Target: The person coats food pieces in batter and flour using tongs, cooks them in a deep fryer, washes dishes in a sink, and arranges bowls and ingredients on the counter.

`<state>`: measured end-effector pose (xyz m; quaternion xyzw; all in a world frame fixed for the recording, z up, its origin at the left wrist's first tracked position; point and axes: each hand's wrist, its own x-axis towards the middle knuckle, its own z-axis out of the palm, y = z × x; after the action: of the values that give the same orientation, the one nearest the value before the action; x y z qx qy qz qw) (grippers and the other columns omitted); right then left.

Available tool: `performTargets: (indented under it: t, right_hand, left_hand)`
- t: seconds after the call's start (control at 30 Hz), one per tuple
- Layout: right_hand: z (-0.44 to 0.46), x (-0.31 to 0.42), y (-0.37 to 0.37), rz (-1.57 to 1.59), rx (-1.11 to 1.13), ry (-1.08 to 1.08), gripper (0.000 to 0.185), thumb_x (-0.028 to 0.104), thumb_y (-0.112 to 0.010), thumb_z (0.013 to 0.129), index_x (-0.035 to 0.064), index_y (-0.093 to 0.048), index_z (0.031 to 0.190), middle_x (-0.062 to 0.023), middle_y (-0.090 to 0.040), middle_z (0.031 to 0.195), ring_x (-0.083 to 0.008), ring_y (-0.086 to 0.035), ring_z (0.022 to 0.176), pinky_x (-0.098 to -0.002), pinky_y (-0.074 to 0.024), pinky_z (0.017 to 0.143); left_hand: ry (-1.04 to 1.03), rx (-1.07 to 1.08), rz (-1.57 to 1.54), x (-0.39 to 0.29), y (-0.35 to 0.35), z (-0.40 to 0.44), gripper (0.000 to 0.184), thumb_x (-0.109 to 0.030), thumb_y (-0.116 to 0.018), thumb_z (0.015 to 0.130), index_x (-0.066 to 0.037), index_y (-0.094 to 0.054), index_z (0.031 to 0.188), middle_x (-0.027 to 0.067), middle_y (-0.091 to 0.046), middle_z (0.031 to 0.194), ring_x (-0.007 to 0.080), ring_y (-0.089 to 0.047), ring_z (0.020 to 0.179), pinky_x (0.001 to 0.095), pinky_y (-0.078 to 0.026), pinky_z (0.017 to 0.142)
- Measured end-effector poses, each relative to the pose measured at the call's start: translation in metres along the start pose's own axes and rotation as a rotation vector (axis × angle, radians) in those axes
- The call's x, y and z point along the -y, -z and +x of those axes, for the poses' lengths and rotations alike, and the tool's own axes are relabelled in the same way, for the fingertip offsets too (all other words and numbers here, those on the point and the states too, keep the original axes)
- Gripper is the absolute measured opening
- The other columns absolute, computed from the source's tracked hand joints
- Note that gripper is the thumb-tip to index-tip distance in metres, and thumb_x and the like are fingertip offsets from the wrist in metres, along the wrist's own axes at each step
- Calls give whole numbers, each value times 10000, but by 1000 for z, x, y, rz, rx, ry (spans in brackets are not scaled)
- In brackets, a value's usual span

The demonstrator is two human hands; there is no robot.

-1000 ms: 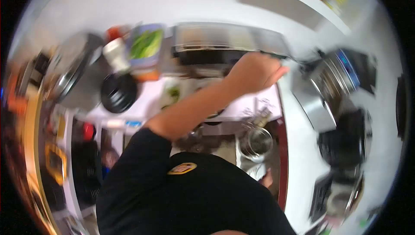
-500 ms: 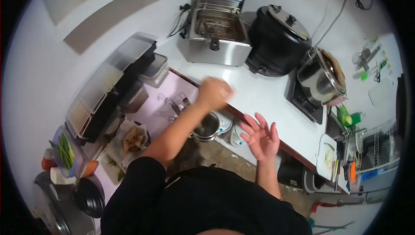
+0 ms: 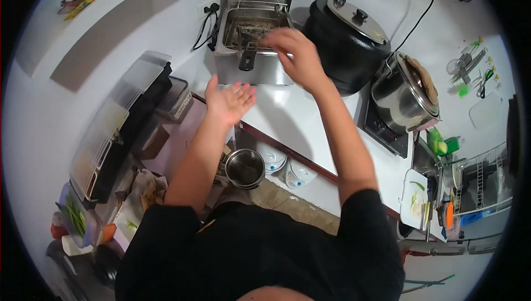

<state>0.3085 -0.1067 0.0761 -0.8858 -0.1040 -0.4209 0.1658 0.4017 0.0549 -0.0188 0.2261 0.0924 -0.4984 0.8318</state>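
My left hand (image 3: 229,102) is open, palm up and fingers spread, just in front of the deep fryer (image 3: 251,68). It holds nothing. My right hand (image 3: 298,55) is over the fryer's front right edge, its fingers pointing left and its thumb apart from them. The fingertips are blurred, and nothing shows in the hand. Close to those fingertips is the black handle (image 3: 247,60) of the wire fryer basket (image 3: 249,32), which sits in the fryer's tank. Below my left forearm a steel pot (image 3: 245,168) with dark contents stands near my body.
A black soup kettle (image 3: 348,46) stands right of the fryer. Beyond it, a steel stockpot (image 3: 406,93) rests on a cooker. At left are a lidded condiment box (image 3: 119,129) and a tub of green vegetables (image 3: 77,212). A white cutting board (image 3: 414,198) lies at right.
My left hand has moved left and up and now shows an open palm. My right hand has risen from the counter's front edge to the fryer. The view has shifted slightly.
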Motion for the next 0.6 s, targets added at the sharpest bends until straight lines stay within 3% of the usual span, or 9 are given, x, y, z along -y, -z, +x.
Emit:
performTargets:
  t: [0.1, 0.13, 0.2, 0.23, 0.3, 0.37, 0.47, 0.53, 0.6]
  right_hand:
    - [47, -66, -63, -183, 434, 234, 257, 6, -554, 724, 119, -649, 934, -47, -592, 1035, -272, -520, 997, -355, -446, 831]
    - [56, -77, -79, -184, 442, 231, 257, 6, -554, 724, 119, -649, 934, -47, -592, 1035, -272, -520, 997, -355, -446, 831]
    - [66, -92, -108, -284, 828, 364, 216, 54, -525, 742, 128, -649, 903, -29, -582, 1055, -257, -505, 1041, -359, -451, 824]
    - [74, -93, -115, -283, 841, 372, 216, 54, -525, 742, 128, -649, 903, -29, -582, 1055, -257, -505, 1041, -359, -451, 824]
    - [88, -88, -123, -405, 1181, 449, 160, 115, -493, 777, 113, -637, 847, -36, -594, 1011, -248, -514, 1047, -365, -452, 808]
    - [90, -96, -132, -396, 1212, 421, 148, 130, -494, 777, 103, -631, 828, -42, -599, 987, -247, -520, 1042, -366, -452, 803]
    - [92, -98, -127, -346, 1201, 398, 150, 178, -513, 764, 81, -621, 803, -63, -608, 936, -252, -535, 1022, -361, -452, 802]
    - [101, -100, -108, -258, 1016, 456, 172, 171, -505, 762, 80, -631, 836, -63, -609, 959, -256, -527, 1041, -360, -451, 820]
    - [106, -113, -87, -232, 759, 376, 208, 62, -607, 722, 82, -649, 924, -65, -624, 987, -256, -550, 1013, -346, -458, 834]
  left_hand:
    - [81, -12, 6, 13, 24, -31, 687, -508, -454, 823, -3, -359, 1279, 123, -375, 1238, 288, -406, 1128, 390, -373, 908]
    - [104, -37, 45, 15, 27, -44, 589, -446, -504, 818, 14, -459, 1183, 112, -484, 1118, 251, -476, 1035, 390, -389, 913]
    - [156, 18, 48, 16, 38, -63, 537, -411, -481, 833, 10, -475, 1166, 96, -523, 1059, 233, -511, 978, 378, -414, 875]
    - [197, 75, 103, 15, 37, -72, 510, -389, -466, 838, 6, -478, 1162, 93, -535, 1041, 228, -526, 950, 369, -423, 857]
    - [238, 124, 152, 10, 41, -80, 484, -366, -450, 844, 1, -481, 1158, 89, -547, 1022, 223, -540, 922, 360, -433, 839]
    - [111, 266, 185, 7, 47, -84, 444, -329, -429, 842, -7, -486, 1142, 93, -545, 1035, 215, -551, 900, 349, -440, 821]
    - [-34, 165, 248, 2, 46, -82, 429, -313, -428, 832, -16, -480, 1138, 91, -549, 1027, 210, -545, 906, 345, -435, 826]
    - [-60, 187, 256, -1, 41, -75, 424, -307, -426, 834, -19, -471, 1142, 97, -534, 1053, 210, -529, 938, 354, -424, 838]
    - [-117, 123, 437, -2, 25, -66, 430, -299, -436, 831, -23, -462, 1160, 110, -510, 1098, 219, -510, 964, 359, -412, 848]
